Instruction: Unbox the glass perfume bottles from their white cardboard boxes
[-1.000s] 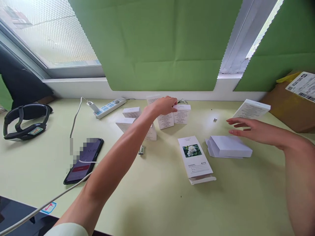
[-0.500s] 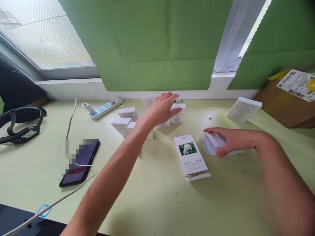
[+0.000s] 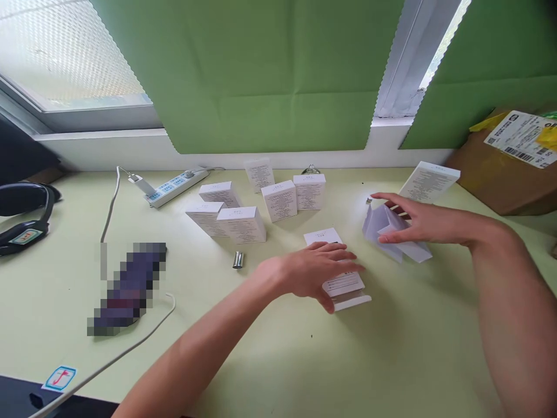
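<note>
Folding cartons: six made-up boxes (image 3: 278, 200) stand at the desk (image 3: 270, 360) rear. Left hand (image 3: 315, 273) rests spread, fingers loose, on flat carton (image 3: 343, 284); right hand (image 3: 418, 223) pinches the blank stack (image 3: 391, 235), lifting it. Several blanks look unfolded.

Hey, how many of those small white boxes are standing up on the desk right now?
7. Three at left. Three in the middle. One leans at far right. Flattened ones by the hands aren't counted; more may be hidden.
</note>
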`<state>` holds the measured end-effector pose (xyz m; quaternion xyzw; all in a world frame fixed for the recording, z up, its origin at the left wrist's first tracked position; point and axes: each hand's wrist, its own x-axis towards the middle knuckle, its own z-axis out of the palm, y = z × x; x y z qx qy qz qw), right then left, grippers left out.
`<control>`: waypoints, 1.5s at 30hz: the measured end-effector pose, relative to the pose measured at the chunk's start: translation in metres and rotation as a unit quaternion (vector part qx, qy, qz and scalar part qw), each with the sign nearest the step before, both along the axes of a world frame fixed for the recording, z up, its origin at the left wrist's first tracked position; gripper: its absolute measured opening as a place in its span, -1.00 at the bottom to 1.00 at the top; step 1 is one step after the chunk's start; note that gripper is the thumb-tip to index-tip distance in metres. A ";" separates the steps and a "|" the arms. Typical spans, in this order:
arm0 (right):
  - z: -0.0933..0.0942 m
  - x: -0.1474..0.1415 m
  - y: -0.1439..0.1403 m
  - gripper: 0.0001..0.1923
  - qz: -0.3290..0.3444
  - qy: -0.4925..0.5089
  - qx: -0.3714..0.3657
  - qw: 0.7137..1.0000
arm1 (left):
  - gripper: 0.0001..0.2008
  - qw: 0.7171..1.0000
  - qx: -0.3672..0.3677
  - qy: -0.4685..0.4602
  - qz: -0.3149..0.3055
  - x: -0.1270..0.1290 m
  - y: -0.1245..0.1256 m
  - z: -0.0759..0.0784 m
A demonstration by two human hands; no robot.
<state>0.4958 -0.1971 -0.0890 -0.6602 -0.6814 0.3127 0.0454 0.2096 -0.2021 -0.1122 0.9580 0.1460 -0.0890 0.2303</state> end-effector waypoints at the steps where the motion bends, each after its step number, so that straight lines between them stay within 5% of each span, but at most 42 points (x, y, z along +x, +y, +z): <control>1: 0.004 0.001 -0.002 -0.04 -0.005 0.010 0.008 1.000 | -0.27 1.000 0.004 -0.006 0.014 -0.002 0.001 -0.001; 5: 0.009 0.004 -0.005 -0.07 -0.021 0.014 0.038 0.999 | -0.30 0.996 0.038 -0.014 0.079 -0.008 0.004 -0.007; 12: -0.029 0.004 0.014 0.09 -0.014 -0.074 0.002 0.997 | -0.07 0.986 0.040 -0.042 0.154 -0.009 0.002 -0.017; 15: -0.026 -0.005 0.013 0.08 0.001 -0.091 0.049 0.995 | 0.03 0.985 0.021 -0.020 0.168 -0.015 0.009 -0.013; 18: -0.006 -0.022 0.002 -0.15 0.025 -0.044 0.089 0.995 | 0.10 0.990 0.003 0.007 0.139 -0.024 0.018 -0.010; 21: 0.008 -0.039 -0.008 -0.28 0.081 0.006 -0.058 0.995 | -0.07 0.996 0.016 -0.018 0.080 -0.025 0.024 -0.014; 24: 0.006 -0.048 -0.010 -0.25 0.096 0.008 -0.145 0.985 | -0.19 0.993 0.042 -0.043 0.101 -0.020 0.024 -0.018; 28: -0.003 -0.045 -0.004 -0.28 0.098 0.102 -0.157 0.977 | -0.18 0.977 0.041 -0.114 0.176 -0.016 0.020 -0.008; 34: -0.002 -0.041 -0.001 -0.28 0.111 0.336 -0.186 0.917 | -0.17 0.953 0.080 -0.192 0.221 -0.012 0.012 0.009; 45: 0.003 -0.047 -0.004 -0.27 0.105 0.369 -0.169 0.908 | -0.17 0.940 0.130 -0.212 0.232 -0.007 0.009 0.006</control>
